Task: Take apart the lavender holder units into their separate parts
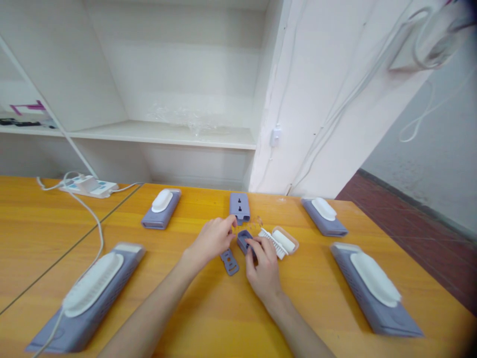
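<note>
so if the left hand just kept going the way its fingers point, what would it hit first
Probably the upright purple block with two dark holes. The left hand points up and to the right, its fingertips just short of the block's lower edge. Depth is hard to judge, so it might slip past.

Small purple plastic parts between two hands on the wooden table point(208, 318)

A small purple housing piece point(244, 240), box-like and open at the top, sits on the table under the fingertips of the right hand point(264, 271), which pinches its near edge. The left hand point(212, 239) rests just left of that piece, its fingertips curled above the far corner. A flat purple strip with holes point(229, 262) lies flat on the table just near-left of the housing piece, between the two hands and untouched. A purple cover plate with two slots point(239, 207) lies flat just beyond the housing piece, apart from both hands.
</note>
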`<state>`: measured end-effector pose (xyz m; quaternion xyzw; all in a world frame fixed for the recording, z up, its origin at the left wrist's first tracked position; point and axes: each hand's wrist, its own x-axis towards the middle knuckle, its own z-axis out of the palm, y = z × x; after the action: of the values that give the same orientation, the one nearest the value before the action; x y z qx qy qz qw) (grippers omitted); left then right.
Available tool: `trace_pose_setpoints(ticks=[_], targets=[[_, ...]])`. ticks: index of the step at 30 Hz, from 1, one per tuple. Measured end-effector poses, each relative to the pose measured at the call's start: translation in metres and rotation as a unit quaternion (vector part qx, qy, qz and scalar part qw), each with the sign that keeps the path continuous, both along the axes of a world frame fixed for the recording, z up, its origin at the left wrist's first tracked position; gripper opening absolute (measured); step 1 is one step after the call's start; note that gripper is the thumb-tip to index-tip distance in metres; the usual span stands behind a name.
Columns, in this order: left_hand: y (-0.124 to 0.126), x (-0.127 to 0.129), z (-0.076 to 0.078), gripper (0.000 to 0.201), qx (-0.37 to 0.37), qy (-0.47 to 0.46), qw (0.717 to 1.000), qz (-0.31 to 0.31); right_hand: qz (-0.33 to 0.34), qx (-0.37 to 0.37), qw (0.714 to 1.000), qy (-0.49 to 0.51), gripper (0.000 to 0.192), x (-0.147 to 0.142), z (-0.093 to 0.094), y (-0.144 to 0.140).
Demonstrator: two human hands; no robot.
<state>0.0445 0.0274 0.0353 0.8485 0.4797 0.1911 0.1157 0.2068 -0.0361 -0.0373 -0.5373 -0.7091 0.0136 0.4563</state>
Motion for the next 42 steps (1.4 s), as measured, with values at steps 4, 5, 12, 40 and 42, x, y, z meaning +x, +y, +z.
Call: trace_pose_setpoints(ticks=[4,5,12,40,42], targets=[[0.009,-0.009,0.005,0.022,-0.008,-0.038,0.997,0.063,-0.003,-0.005,1.0,0.0,0.024,-0.001,0.001,0.0],[0.011,-0.01,0.004,0.023,-0.009,-0.037,0.996,0.086,-0.003,-0.005,1.0,0.001,0.024,-0.001,0.001,0.0],[0.027,-0.013,-0.021,0.021,-0.008,-0.015,0.982,0.188,-0.002,-0.003,1.0,0.003,0.024,0.0,0.001,-0.001],[0.038,-0.007,-0.061,0.019,0.05,-0.055,0.991,0.108,-0.2,-0.114,0.952,-0.201,0.023,0.035,0.028,0.014],[0.036,-0.007,-0.062,0.018,0.053,-0.056,0.991,0.105,-0.204,-0.115,0.95,-0.208,0.024,0.036,0.028,0.015]])
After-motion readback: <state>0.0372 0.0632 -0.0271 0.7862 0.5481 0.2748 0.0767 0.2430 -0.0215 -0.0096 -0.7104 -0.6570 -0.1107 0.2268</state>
